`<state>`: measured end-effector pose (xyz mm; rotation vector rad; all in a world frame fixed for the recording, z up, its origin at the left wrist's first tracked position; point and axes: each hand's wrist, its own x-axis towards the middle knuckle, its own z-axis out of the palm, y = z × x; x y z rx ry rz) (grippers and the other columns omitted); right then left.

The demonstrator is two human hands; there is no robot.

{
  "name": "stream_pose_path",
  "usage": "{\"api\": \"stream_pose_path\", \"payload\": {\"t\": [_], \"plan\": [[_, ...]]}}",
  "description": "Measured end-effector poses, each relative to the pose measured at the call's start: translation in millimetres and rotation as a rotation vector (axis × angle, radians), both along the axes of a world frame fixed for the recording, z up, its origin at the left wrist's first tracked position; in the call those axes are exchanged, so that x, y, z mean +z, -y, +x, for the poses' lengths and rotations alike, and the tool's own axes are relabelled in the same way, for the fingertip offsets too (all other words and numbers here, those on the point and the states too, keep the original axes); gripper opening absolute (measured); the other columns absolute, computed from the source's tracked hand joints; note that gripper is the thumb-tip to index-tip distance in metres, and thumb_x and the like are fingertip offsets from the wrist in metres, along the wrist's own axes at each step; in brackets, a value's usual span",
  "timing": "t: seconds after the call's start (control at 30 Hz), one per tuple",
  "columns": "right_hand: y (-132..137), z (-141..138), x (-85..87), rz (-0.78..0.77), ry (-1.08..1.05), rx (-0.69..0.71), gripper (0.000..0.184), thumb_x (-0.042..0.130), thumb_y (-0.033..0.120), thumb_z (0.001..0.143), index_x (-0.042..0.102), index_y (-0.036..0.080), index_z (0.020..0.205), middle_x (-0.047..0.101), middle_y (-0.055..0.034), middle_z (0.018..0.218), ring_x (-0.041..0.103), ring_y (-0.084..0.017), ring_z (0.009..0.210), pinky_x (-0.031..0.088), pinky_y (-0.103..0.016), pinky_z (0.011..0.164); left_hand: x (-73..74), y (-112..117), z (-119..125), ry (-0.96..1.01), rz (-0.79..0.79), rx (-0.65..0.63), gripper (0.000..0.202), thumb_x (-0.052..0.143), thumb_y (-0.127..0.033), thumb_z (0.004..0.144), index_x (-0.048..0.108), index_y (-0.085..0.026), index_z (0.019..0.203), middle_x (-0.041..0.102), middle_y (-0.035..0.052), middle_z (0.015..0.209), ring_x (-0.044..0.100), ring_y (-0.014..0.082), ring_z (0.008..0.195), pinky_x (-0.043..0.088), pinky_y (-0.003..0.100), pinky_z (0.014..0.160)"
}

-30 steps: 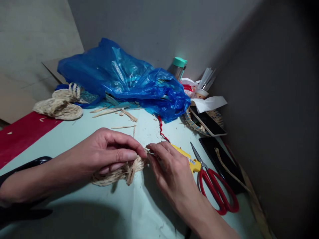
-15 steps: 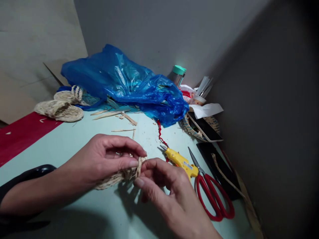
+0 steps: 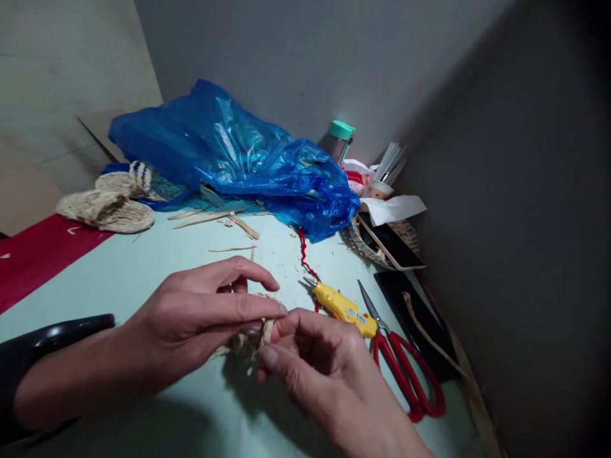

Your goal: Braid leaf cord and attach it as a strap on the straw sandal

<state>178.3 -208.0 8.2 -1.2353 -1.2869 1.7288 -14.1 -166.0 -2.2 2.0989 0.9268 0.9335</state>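
Between my two hands is a small braided straw piece point(image 3: 266, 332), pale tan, mostly covered by the fingers. My left hand point(image 3: 205, 318) grips it from the left, its thumb stretched over the top and one finger raised off it. From the right, my right hand point(image 3: 319, 362) pinches the braid's edge between thumb and fingers. Just beyond the right hand lie a yellow glue gun point(image 3: 344, 308) and red-handled scissors point(image 3: 405, 369), blades pointing away. Two straw slippers point(image 3: 107, 211) rest at the far left.
A blue plastic bag point(image 3: 229, 146) spreads along the back, with loose straw strips point(image 3: 210, 219) before it. At right are a woven basket point(image 3: 356, 238), a tablet point(image 3: 396, 245), a black flat object point(image 3: 405, 312) and a green-lidded bottle point(image 3: 340, 133). Grey walls close the corner.
My left thumb has slid rightward over the braid, and a left finger has lifted away from it. Less of the straw piece shows under the left hand. My right hand keeps its pinch.
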Motion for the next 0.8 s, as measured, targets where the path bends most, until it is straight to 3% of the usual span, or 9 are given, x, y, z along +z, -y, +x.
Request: {"api": "stream_pose_path", "payload": {"t": [0.1,0.2,0.3,0.37,0.47,0.57,0.7,0.8], "plan": [[-3,2,4.4,-0.019,-0.033,-0.017,0.028,0.068,0.046,0.082,0.059,0.020,0.077,0.063,0.0011,0.065,0.044,-0.007,0.046,0.036,-0.020,0.045,0.2,-5,0,-0.029,0.077,-0.041,0.025,0.063,-0.018,0.088,0.080,-0.033,0.099,0.075,0.0034,0.108,0.070,0.0165,0.090,0.052,0.021,0.077],[-6,13,11.9,0.139,0.059,-0.058,0.026,0.061,0.043,0.089,0.063,0.018,0.081,0.066,-0.0002,0.072,0.049,-0.008,0.051,0.040,-0.019,0.048,4.2,-12,7,-0.005,0.028,-0.031,0.020,0.061,-0.020,0.090,0.079,-0.027,0.090,0.078,0.0020,0.092,0.071,0.0157,0.086,0.053,0.021,0.078],[-1,36,16.7,0.443,0.366,-0.196,0.020,0.057,0.039,0.094,0.066,0.021,0.091,0.067,-0.0003,0.076,0.058,-0.011,0.061,0.043,-0.020,0.053,10.3,-17,16,0.050,-0.173,0.077,0.014,0.065,-0.024,0.086,0.078,-0.024,0.082,0.077,-0.0012,0.079,0.067,0.0115,0.067,0.051,0.019,0.064],[8,56,14.5,0.625,0.673,-0.225,0.017,0.055,0.036,0.096,0.065,0.022,0.096,0.069,-0.0022,0.083,0.064,-0.014,0.067,0.047,-0.023,0.057,13.6,-20,20,0.143,-0.376,0.104,0.012,0.066,-0.028,0.085,0.077,-0.022,0.084,0.077,-0.0005,0.079,0.057,0.0068,0.049,0.045,0.017,0.049],[27,91,0.7,0.892,1.164,-0.316,0.020,0.049,0.035,0.098,0.062,0.022,0.106,0.070,-0.0076,0.095,0.068,-0.020,0.072,0.053,-0.030,0.062,16.0,-23,25,0.242,-0.599,0.084,0.019,0.069,-0.033,0.082,0.075,-0.018,0.093,0.076,0.0027,0.077,0.041,0.0025,0.037,0.032,0.017,0.036],[47,123,-21.1,0.941,1.551,-0.344,0.025,0.041,0.036,0.100,0.059,0.021,0.106,0.070,-0.0110,0.098,0.072,-0.026,0.074,0.055,-0.035,0.056,15.9,-26,28,0.273,-0.679,0.073,0.021,0.070,-0.031,0.082,0.076,-0.018,0.097,0.075,0.0030,0.078,0.039,0.0020,0.039,0.030,0.016,0.035],[63,147,-49.2,0.902,1.611,-0.206,0.020,0.043,0.034,0.099,0.057,0.022,0.107,0.071,-0.0095,0.098,0.073,-0.026,0.081,0.061,-0.037,0.061,14.4,-27,32,0.318,-0.742,0.048,0.017,0.072,-0.035,0.081,0.077,-0.020,0.088,0.074,0.0018,0.082,0.038,0.0004,0.040,0.025,0.014,0.035],[65,146,-62.2,0.897,1.602,-0.231,0.025,0.037,0.033,0.100,0.058,0.021,0.107,0.071,-0.0117,0.099,0.072,-0.028,0.083,0.061,-0.042,0.064,12.8,-26,33,0.332,-0.772,0.026,0.019,0.072,-0.035,0.081,0.076,-0.017,0.085,0.064,-0.0023,0.055,0.034,0.0008,0.036,0.021,0.013,0.034]]}}
